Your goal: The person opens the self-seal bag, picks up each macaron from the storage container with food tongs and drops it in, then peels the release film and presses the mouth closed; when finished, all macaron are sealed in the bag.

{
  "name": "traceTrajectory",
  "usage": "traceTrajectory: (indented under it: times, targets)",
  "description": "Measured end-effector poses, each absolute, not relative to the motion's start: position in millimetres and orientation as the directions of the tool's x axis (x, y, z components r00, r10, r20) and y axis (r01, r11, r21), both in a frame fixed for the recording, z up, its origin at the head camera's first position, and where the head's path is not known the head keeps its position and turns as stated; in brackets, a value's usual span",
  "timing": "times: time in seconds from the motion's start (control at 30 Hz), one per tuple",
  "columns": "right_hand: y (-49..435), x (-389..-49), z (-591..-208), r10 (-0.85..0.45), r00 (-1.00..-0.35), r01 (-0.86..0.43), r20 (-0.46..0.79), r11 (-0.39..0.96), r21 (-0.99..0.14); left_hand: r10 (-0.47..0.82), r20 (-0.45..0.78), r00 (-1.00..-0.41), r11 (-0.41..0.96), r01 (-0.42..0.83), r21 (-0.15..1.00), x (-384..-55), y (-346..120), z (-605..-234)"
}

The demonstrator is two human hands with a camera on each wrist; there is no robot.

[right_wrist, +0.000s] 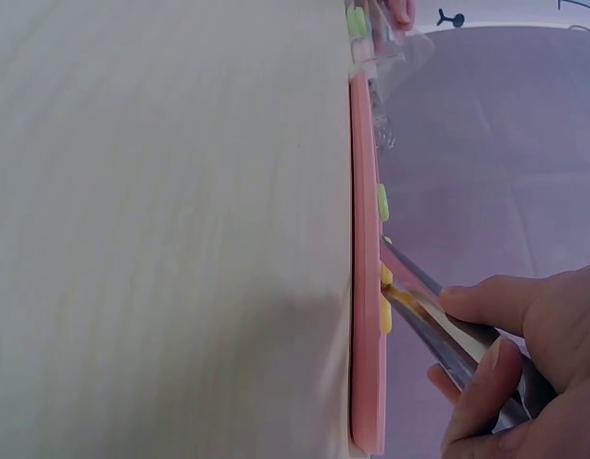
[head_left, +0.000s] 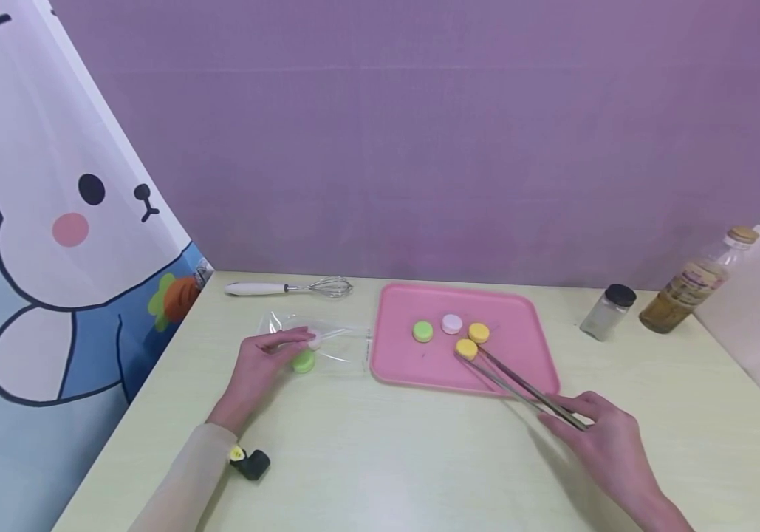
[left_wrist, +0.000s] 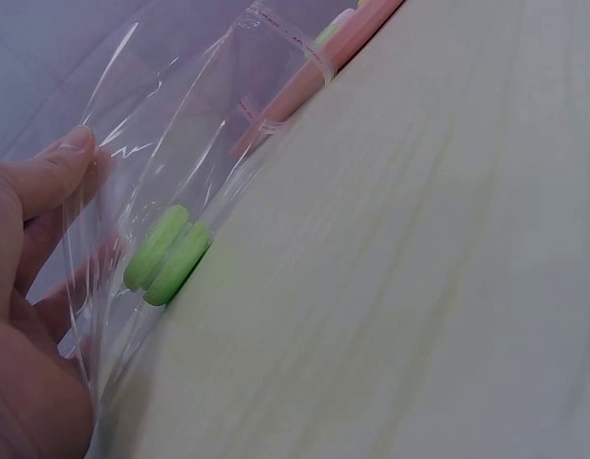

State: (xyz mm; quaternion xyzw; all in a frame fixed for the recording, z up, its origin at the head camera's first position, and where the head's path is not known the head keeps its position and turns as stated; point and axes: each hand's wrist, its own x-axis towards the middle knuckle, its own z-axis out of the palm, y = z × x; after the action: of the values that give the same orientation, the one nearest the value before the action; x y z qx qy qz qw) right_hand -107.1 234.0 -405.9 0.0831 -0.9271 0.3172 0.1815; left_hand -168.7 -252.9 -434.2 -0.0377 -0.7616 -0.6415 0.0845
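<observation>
My left hand (head_left: 265, 369) pinches the closed end of a clear plastic bag (left_wrist: 170, 124), thumb on one side and fingers on the other. Inside the bag lie a green macaron (left_wrist: 170, 253) and a pale pink macaron (head_left: 315, 339), the latter partly behind my fingers in the head view. With my right hand (head_left: 602, 436) I hold long metal tongs (head_left: 519, 384), their tips on either side of the front yellow macaron (head_left: 466, 349). It sits on a pink tray (head_left: 399, 369) beside another yellow macaron (head_left: 478, 332), a lilac macaron (head_left: 451, 324) and a green macaron (head_left: 422, 331).
Behind the bag lies a whisk (head_left: 286, 288) with a white handle. A small jar (head_left: 608, 312) with a black lid and a corked bottle (head_left: 695, 284) stand right of the tray. A purple wall (head_left: 419, 148) borders the table's back.
</observation>
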Motion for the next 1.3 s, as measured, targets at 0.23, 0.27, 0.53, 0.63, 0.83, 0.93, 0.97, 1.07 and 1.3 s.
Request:
traceTrajectory:
  times: [0.23,0.27,0.53,0.63,0.83,0.93,0.97,1.07,1.3]
  targets:
    - [234,-104,-407,-0.04,-0.917,-0.276,0.397,0.782,-0.558,-0.054,0.18,-0.982,0.177,0.168,0.97,-167,-251,-432]
    - [234,-104,-407,-0.041,-0.915,-0.278,0.401,0.782,-0.557,-0.054,0.182,-0.982,0.179,0.169,0.969,-167,-252,-432]
    - [230,-101,-405,-0.053,-0.901,-0.313,0.431,0.769,-0.558,-0.055,0.182,-0.982,0.181,0.17,0.969,-168,-253,-433]
    - [226,-98,-403,-0.051,-0.903,-0.313,0.426,0.759,-0.572,-0.053,0.179,-0.982,0.178,0.167,0.97,-168,-254,-434]
    - [216,-93,-396,-0.073,-0.9,-0.34,0.43,0.734,-0.588,-0.049,0.173,-0.984,0.173,0.163,0.971,-168,-253,-434]
    - [211,-93,-393,-0.089,-0.895,-0.361,0.437,0.721,-0.591,-0.048,0.172,-0.984,0.174,0.162,0.971,-169,-253,-434]
    - [209,-93,-392,-0.095,-0.894,-0.367,0.439,0.717,-0.592,-0.048,0.173,-0.984,0.174,0.162,0.971,-169,-253,-435]
    - [204,-93,-390,-0.116,-0.888,-0.388,0.446,0.71,-0.588,-0.049,0.175,-0.983,0.175,0.164,0.971,-169,-253,-435]
    - [186,-93,-388,-0.162,-0.876,-0.436,0.454,0.668,-0.604,-0.039,0.182,-0.982,0.161,0.174,0.972,-168,-253,-435]
